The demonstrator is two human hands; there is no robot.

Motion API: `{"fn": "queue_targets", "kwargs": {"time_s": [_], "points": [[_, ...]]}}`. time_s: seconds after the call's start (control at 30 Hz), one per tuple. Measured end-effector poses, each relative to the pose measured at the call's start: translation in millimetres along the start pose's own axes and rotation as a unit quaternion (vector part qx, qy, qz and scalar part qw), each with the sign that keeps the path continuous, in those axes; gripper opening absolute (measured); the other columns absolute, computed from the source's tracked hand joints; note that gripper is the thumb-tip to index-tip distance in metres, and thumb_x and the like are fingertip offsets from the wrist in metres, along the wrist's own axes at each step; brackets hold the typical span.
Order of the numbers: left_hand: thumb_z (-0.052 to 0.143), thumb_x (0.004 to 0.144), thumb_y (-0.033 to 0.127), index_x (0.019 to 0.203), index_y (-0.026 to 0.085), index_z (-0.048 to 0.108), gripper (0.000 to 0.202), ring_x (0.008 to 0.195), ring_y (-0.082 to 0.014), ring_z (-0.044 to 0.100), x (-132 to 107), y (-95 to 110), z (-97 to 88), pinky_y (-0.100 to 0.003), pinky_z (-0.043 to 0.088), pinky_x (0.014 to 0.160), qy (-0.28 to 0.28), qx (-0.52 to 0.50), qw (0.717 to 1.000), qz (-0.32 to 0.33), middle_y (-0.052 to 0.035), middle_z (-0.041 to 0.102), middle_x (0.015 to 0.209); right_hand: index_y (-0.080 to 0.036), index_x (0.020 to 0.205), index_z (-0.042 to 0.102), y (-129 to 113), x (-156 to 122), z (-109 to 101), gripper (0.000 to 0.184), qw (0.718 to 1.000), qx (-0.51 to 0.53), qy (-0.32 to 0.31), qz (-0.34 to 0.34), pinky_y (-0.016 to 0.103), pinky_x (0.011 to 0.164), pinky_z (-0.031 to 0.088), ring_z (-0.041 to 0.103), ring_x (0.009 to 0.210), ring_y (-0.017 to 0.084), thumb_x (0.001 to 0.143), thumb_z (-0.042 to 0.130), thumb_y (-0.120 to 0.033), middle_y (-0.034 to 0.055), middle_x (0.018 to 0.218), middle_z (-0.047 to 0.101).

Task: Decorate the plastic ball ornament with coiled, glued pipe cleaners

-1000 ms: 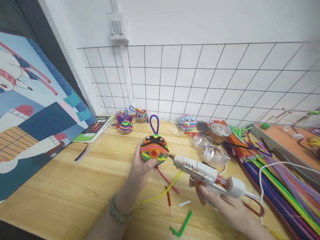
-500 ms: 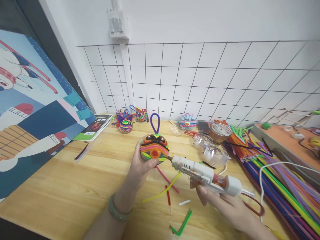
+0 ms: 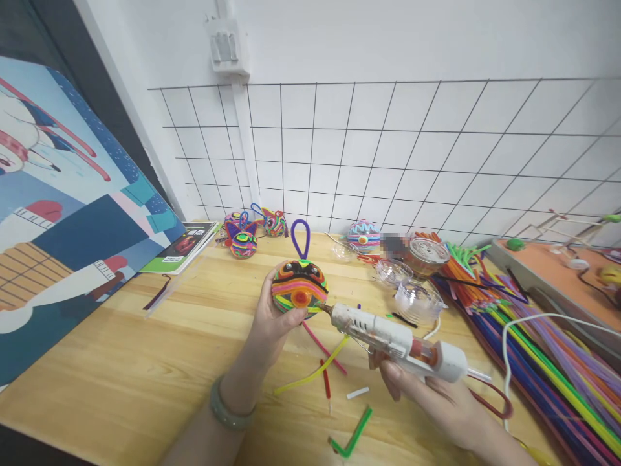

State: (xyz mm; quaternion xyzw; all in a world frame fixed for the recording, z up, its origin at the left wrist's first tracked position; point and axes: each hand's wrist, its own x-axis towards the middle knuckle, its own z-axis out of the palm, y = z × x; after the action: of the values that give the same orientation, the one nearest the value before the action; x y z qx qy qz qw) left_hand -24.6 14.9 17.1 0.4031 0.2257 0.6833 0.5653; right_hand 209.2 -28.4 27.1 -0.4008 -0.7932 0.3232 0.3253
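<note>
My left hand point(image 3: 269, 327) grips a round ornament point(image 3: 299, 288) wound from bright pipe cleaners, with a purple loop on top, held above the wooden table point(image 3: 121, 362). My right hand point(image 3: 431, 395) is closed round the grip of a white hot glue gun point(image 3: 395, 340). The gun's metal nozzle touches the ornament's lower right edge. A green bangle sits on my left wrist.
Loose pipe cleaner bits point(image 3: 323, 369) lie under my hands. A large pile of coloured pipe cleaners point(image 3: 543, 349) fills the right side, with clear plastic half-shells point(image 3: 417, 301) and a jar point(image 3: 427, 255). Finished ornaments point(image 3: 242, 243) stand by the wire grid wall. A painted board point(image 3: 68, 213) leans at left.
The glue gun has slid slightly left and its nozzle has moved closer against the ornament's lower right edge. The left hand and ornament have stayed in place.
</note>
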Motion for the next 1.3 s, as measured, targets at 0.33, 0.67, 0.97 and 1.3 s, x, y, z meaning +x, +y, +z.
{"fn": "queue_targets", "kwargs": {"time_s": [0.33,0.67,0.97,1.3], "points": [[0.082,0.061,0.022,0.122,0.024,0.052,0.068,0.101,-0.0248,0.064,0.9,-1.7,-1.9,-0.037,0.056,0.084,0.003,-0.002,1.0,-0.005,-0.0086,0.065,0.116,-0.023,0.066,0.046,2.8,-1.4,-0.3,0.034,0.999,0.034,-0.018,0.027,0.027,0.055,0.049,0.057,0.065,0.019,0.095,0.041,-0.04,0.0027,0.069,0.057],[0.082,0.062,0.024,0.122,0.026,0.052,0.067,0.104,-0.0265,0.064,-0.6,-1.6,-1.5,-0.041,0.054,0.087,0.002,-0.002,1.0,-0.01,-0.0083,0.065,0.117,-0.023,0.064,0.046,-2.7,2.3,-2.0,0.036,1.0,0.003,0.005,-0.005,0.028,0.061,0.05,0.057,0.068,0.019,0.095,0.041,-0.04,0.0024,0.068,0.056],[0.082,0.062,0.022,0.12,0.023,0.052,0.065,0.097,-0.0243,0.066,-0.5,-0.2,-1.0,-0.037,0.056,0.082,-0.003,-0.01,1.0,-0.014,-0.0078,0.068,0.109,-0.022,0.065,0.048,-0.6,0.1,-1.2,0.04,0.999,0.037,0.003,0.034,0.027,0.058,0.048,0.055,0.063,0.017,0.095,0.041,-0.047,0.0019,0.066,0.055],[0.082,0.061,0.022,0.119,0.024,0.052,0.065,0.102,-0.0255,0.064,0.9,-4.6,-5.3,-0.041,0.053,0.088,0.015,-0.022,0.999,-0.026,-0.0072,0.066,0.111,-0.02,0.065,0.058,11.2,-2.0,-7.7,0.052,0.986,0.161,0.031,0.03,0.029,0.046,0.041,0.049,0.047,0.015,0.09,0.038,-0.061,0.0047,0.06,0.057]]}}
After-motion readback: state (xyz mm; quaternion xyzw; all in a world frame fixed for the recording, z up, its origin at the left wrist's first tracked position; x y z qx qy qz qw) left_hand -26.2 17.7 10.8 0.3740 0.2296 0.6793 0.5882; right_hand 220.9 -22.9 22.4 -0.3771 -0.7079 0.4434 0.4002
